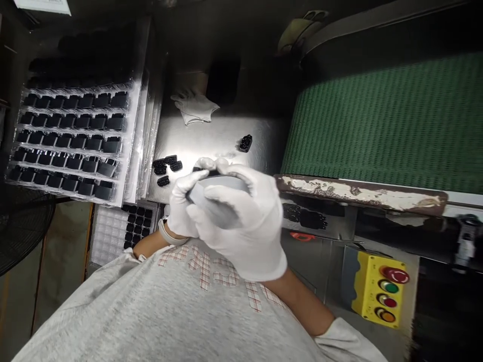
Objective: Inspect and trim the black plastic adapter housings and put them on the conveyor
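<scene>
Both my hands wear white gloves and are closed on one smooth, glossy grey piece (221, 213) close in front of my chest. My left hand (180, 201) grips its left side, and my right hand (252, 223) wraps round the right side, with thumb and fingers over its face. The fingers hide much of the piece, so its exact kind does not show. Beyond the left hand, several small black plastic parts (160, 170) lie in a group on the metal table (226, 128). A single black part (246, 143) lies further back, apart from them.
Stacked clear trays (130, 146) with rows of black parts stand at left; a partly filled tray (109, 231) sits lower. A white glove (194, 106) lies at the back. On the right are a green conveyor belt (385, 120) and a yellow button box (379, 289).
</scene>
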A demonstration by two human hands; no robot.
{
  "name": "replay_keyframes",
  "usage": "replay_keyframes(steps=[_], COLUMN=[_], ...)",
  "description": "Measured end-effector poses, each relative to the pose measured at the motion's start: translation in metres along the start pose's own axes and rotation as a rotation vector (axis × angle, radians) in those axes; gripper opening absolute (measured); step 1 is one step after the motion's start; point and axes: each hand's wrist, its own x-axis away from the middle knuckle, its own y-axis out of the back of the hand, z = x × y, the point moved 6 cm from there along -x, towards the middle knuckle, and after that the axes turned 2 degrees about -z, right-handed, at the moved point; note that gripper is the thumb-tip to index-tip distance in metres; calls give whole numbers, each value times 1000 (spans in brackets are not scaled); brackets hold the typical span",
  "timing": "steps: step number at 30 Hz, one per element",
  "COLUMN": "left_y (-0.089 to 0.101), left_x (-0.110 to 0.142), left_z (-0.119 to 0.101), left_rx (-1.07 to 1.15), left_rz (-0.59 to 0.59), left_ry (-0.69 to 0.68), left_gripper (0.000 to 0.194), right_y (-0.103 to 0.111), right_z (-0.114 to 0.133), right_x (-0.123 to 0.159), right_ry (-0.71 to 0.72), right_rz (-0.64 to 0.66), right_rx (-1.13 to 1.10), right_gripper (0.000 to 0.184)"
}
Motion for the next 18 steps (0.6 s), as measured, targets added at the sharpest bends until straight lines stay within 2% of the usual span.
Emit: replay_keyframes(steps=[2, 3, 5, 8, 11, 13, 15, 18], left_y=[-3, -4, -3, -6, -13, -14, -13, -11], left_x=[0, 1, 0, 1, 3, 4, 4, 4], left_z=[-2, -2, -1, 1, -1, -3, -5, -9], left_rx=[38, 67, 89, 132, 165, 149, 135, 178], left_rz=[93, 137, 160, 207, 267, 253, 218, 218], left_ry=[-16, -5, 35, 51, -39, -109, -158, -154], left_gripper=[4, 6, 9, 13, 14, 12, 12, 17], right_y=[-5, -5, 1, 15, 20, 13, 3, 1], right_z=[4, 2, -10, -22, -11, 0, 5, -8], right_x=[0, 0, 1, 1, -2, -5, -6, -4], right_ry=[76, 70, -2, -151, -171, -122, -71, -45], right_rz=[57, 79, 93, 46, -27, -12, 32, 6], right_rx=[72, 84, 119, 172, 9, -48, 13, 202], right_gripper=[20, 17, 12, 12, 13, 12, 11, 14])
